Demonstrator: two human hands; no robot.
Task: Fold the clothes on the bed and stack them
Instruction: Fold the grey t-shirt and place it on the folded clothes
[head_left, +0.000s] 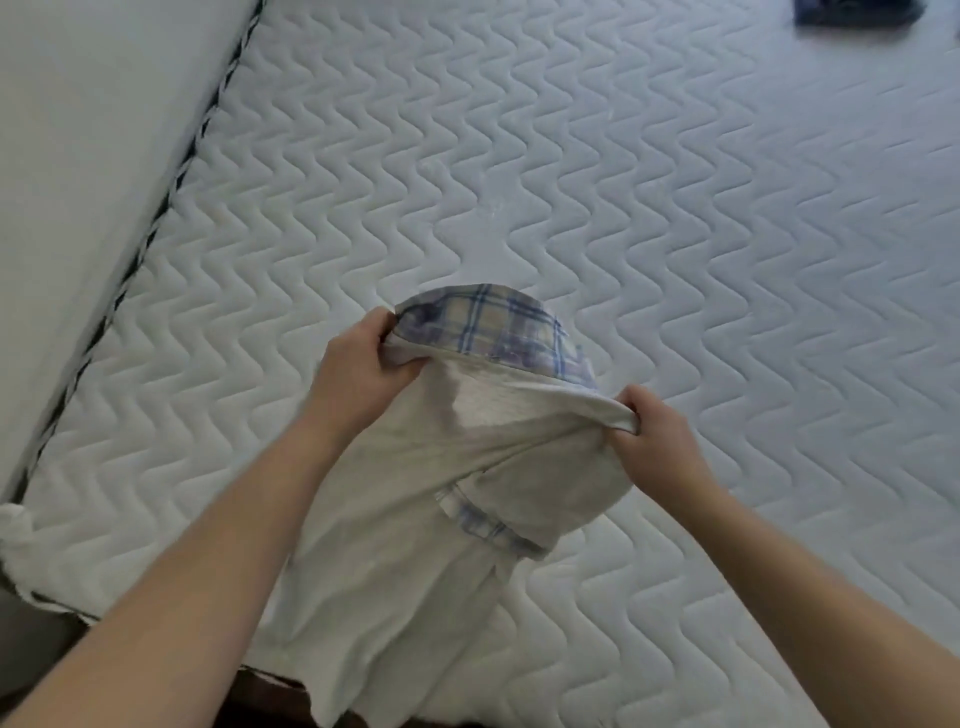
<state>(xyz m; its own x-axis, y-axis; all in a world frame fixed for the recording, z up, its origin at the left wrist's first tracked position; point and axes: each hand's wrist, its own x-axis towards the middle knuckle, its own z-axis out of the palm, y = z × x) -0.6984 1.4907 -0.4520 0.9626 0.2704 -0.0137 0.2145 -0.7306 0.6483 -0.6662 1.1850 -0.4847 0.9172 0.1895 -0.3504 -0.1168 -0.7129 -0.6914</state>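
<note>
A white shirt (415, 530) with a blue plaid collar and a plaid-trimmed sleeve hangs over the near edge of the bed (675, 234). My left hand (358, 364) grips the shirt's upper edge next to the collar. My right hand (660, 441) grips the same edge further right, fingers curled around the cloth. Between the two hands the fabric is lifted off the mattress and stretched. The lower part of the shirt trails down past the mattress edge, and my forearms cover part of it.
The quilted white mattress stretches away ahead and to the right. A dark blue garment (857, 10) lies at the far top right corner. A white wall or panel (78, 156) runs along the left side of the bed.
</note>
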